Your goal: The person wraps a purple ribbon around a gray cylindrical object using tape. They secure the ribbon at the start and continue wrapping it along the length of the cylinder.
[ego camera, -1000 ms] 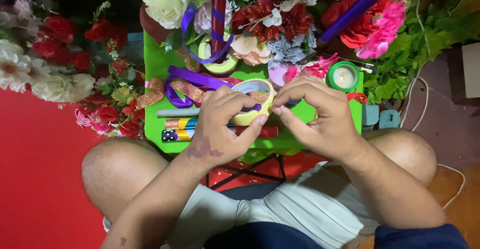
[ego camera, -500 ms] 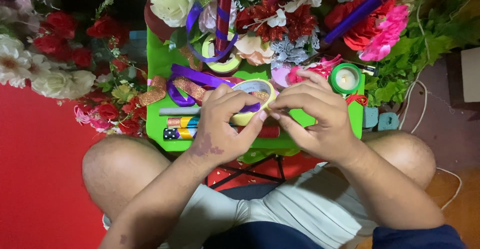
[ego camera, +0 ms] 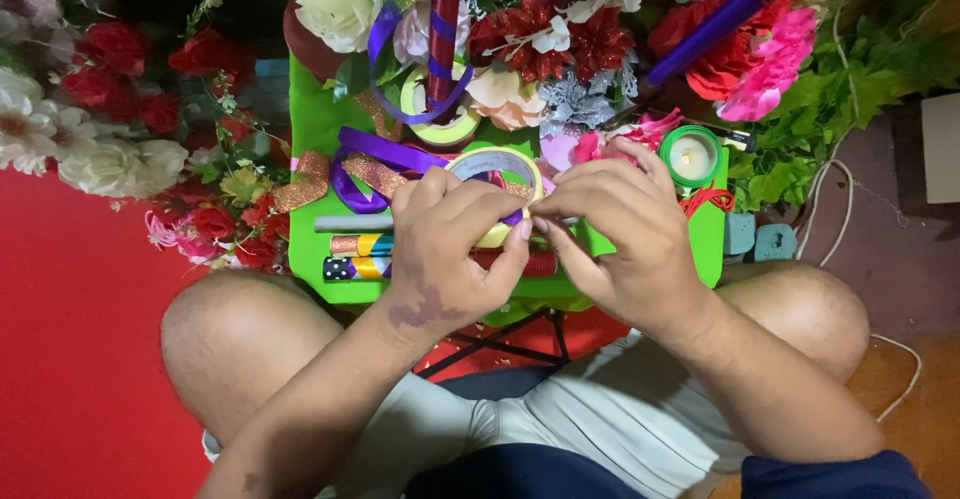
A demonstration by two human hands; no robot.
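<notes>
Head view looks straight down at your two hands, meeting over a small green desk (ego camera: 320,119) that stands between your bare knees. Your left hand (ego camera: 450,249) has its grip closed around a roll of yellowish tape (ego camera: 497,166), fingers curled over the near side of the ring and the thumb pressed up against its lower edge. Your right hand (ego camera: 620,239) comes in from the other side with its grip pinched tight, forefinger and thumb tips meeting at the roll's right edge, just beside your left thumb; whether they have hold of a loose tape end you cannot tell, as the spot is too small to read. The roll sits above the middle of the desk, tilted so its open centre faces the camera.

Behind the roll a purple ribbon (ego camera: 375,159) loops across the desk beside a strip of gold glitter ribbon (ego camera: 300,184). Under your left hand lie a grey stick (ego camera: 350,224) and a few patterned tape rolls on their sides (ego camera: 355,257). A green-rimmed round container (ego camera: 692,154) stands just past your right hand. Artificial flowers (ego camera: 90,109) in red, white and pink crowd the left and far edges, and green leaves (ego camera: 850,69) fill the right.
</notes>
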